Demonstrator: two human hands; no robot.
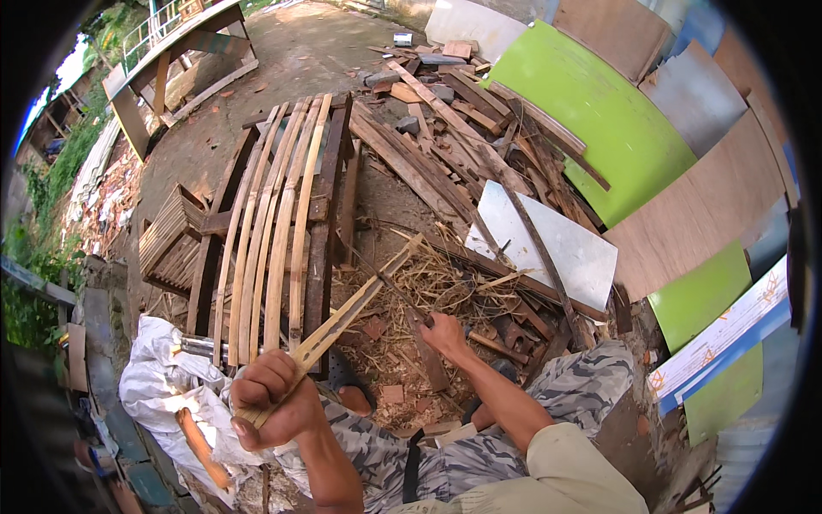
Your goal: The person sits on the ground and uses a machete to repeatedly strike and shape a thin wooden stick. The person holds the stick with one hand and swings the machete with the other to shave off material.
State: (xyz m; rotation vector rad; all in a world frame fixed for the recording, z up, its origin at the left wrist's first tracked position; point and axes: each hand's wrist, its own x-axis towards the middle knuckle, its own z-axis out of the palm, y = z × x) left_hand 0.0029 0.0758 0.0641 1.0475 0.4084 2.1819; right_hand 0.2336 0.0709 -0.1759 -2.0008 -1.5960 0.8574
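Note:
My left hand (pixel 276 398) is closed around the near end of a pale split bamboo strip (pixel 339 321), which slants up and away to the right. My right hand (pixel 443 334) is closed on what looks like the handle of a long knife (pixel 401 296); its narrow dark blade crosses the strip near the far end. My fingers hide most of the handle. Below the right hand stands a reddish-brown wooden piece (pixel 431 360). Several similar long strips (pixel 272 223) lie side by side across a dark wooden frame (pixel 324 214) ahead of my left hand.
A white sack (pixel 163 368) with an orange-brown wood piece (pixel 201 450) lies at my left. Shavings (pixel 428 278) cover the ground ahead. Scrap planks (pixel 411 163) and a pale metal sheet (pixel 548 244) lie to the right, beside a green panel (pixel 591 111). A slatted crate (pixel 171 240) stands left.

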